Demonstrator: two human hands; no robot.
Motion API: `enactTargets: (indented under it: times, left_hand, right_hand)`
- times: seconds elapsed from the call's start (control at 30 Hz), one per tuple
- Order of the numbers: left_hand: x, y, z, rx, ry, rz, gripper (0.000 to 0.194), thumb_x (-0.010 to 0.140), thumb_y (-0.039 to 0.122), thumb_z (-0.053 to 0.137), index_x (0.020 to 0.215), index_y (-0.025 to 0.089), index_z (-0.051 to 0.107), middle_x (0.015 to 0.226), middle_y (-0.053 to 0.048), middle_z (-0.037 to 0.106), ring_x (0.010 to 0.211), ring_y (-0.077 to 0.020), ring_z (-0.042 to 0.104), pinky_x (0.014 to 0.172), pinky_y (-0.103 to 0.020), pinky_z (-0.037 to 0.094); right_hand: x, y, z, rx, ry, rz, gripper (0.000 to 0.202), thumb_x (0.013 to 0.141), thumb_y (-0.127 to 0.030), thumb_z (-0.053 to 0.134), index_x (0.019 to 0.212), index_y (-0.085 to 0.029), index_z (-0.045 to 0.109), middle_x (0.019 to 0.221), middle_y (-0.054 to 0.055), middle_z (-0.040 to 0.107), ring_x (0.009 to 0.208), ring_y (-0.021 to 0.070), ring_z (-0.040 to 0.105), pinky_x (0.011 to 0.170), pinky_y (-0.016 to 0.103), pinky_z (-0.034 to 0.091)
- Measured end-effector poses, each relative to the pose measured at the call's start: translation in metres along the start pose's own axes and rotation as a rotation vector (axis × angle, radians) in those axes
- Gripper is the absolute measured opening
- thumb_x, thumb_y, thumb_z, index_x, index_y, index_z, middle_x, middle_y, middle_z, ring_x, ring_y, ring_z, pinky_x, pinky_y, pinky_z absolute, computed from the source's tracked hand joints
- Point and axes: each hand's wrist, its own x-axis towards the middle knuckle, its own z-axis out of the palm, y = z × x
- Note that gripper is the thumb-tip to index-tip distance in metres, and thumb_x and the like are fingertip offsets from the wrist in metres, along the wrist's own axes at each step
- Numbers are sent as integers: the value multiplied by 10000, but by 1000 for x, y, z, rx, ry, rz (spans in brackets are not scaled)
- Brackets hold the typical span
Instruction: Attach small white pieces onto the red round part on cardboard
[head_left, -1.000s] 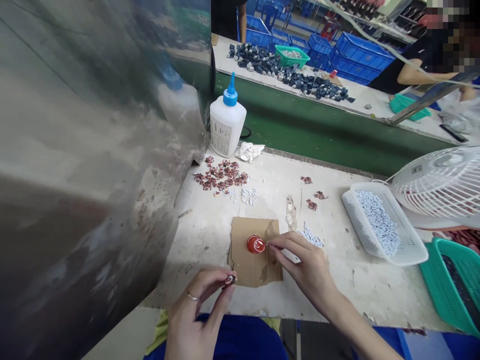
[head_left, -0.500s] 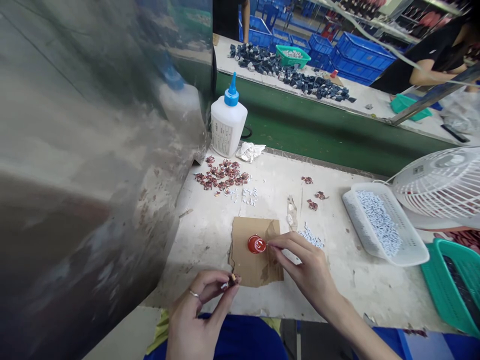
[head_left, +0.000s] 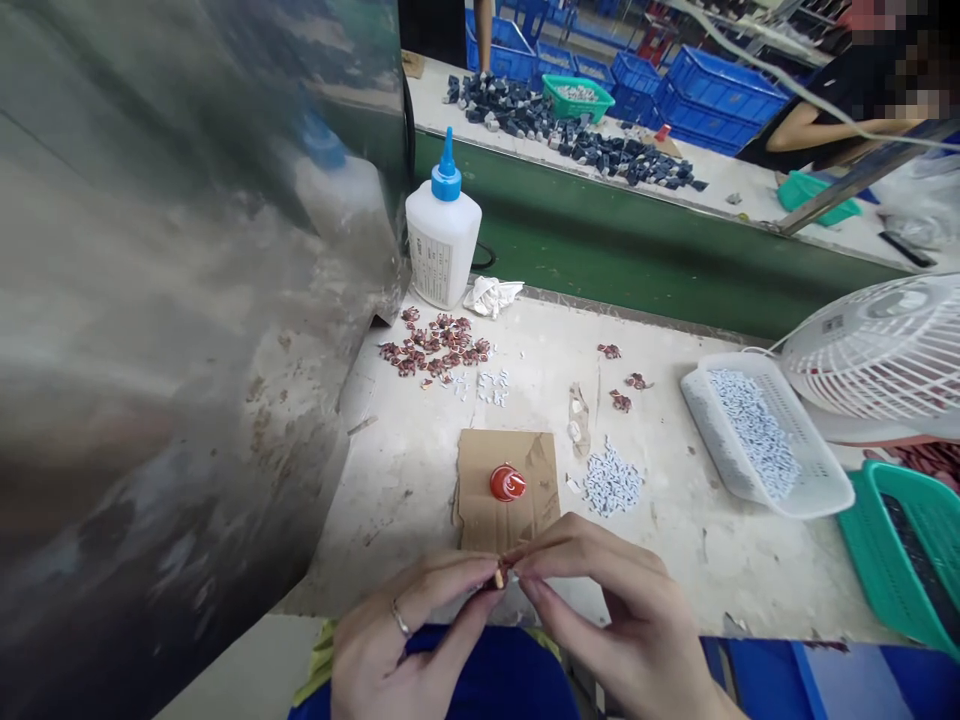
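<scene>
Between thumb and fingertips, my left hand [head_left: 409,630] pinches a small brown-and-red moulded part [head_left: 498,578] with an orange-yellow spot. My right hand [head_left: 622,610] is closed in a pinch against the same part; whatever its fingertips hold is too small and hidden to name. Just beyond the hands lies a piece of brown cardboard [head_left: 472,500], bearing a small round red dish [head_left: 508,483] with a wet, shiny surface. A heap of tiny white pieces [head_left: 613,478] is spread to the right of the cardboard.
Brown-red parts [head_left: 435,345] cluster at the back left beside a white bottle [head_left: 442,245] with a blue nozzle and crumpled tissue [head_left: 492,296]. On the right stand a white basket [head_left: 817,480], a green basket [head_left: 870,560] and a fan [head_left: 885,350]. A metal panel [head_left: 187,300] walls the left.
My right hand has moved from the rim of the red dish down and left to the part in my left hand. The two hands now meet near the table's front edge.
</scene>
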Motion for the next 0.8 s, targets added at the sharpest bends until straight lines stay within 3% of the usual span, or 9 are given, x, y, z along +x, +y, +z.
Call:
enactTargets:
  times: [0.23, 0.37, 0.5, 0.6, 0.8]
  left_hand:
    - [5, -1, 3, -12, 28, 63, 248, 903, 61, 692, 1064, 248, 668, 993, 101, 779, 874, -25, 764, 886, -64, 595]
    - [5, 0, 2, 9, 34, 83, 248, 883, 50, 718, 1051, 229, 681, 974, 72, 784, 839, -54, 769, 846, -99, 623]
    - [4, -1, 2, 3, 44, 105, 265, 872, 36, 729, 1058, 220, 690, 971, 60, 785, 837, -60, 769, 836, -108, 630]
    - [3, -2, 5, -19, 22, 116, 272, 881, 41, 720, 1079, 224, 686, 994, 56, 790, 852, -68, 774, 838, -125, 640]
    - [1, 2, 11, -41, 1, 85, 297, 876, 15, 707, 1069, 239, 675, 986, 81, 783, 855, -47, 767, 854, -93, 616]
  right_hand:
    - [2, 4, 2, -29, 6, -30, 301, 916, 11, 670, 1084, -224, 757, 940, 25, 772, 850, 143, 747, 749, 249, 620]
    - [-1, 3, 0, -166, -49, -127, 305, 952, 21, 636, 1161, -178, 734, 1014, 65, 767, 887, 134, 759, 758, 198, 626]
    - [-8, 0, -6, -439, -123, -286, 249, 1031, -29, 561, 1232, -87, 696, 1112, 143, 771, 1062, 152, 759, 933, 176, 609]
    - [-11, -3, -11, -497, -166, -349, 257, 1072, -57, 492, 1261, -68, 667, 1122, 159, 778, 1189, 156, 722, 1056, 191, 562]
    - [-9, 0, -16, -343, -129, -250, 290, 1036, -26, 544, 1271, -138, 672, 1110, 129, 754, 1087, 156, 748, 914, 202, 632]
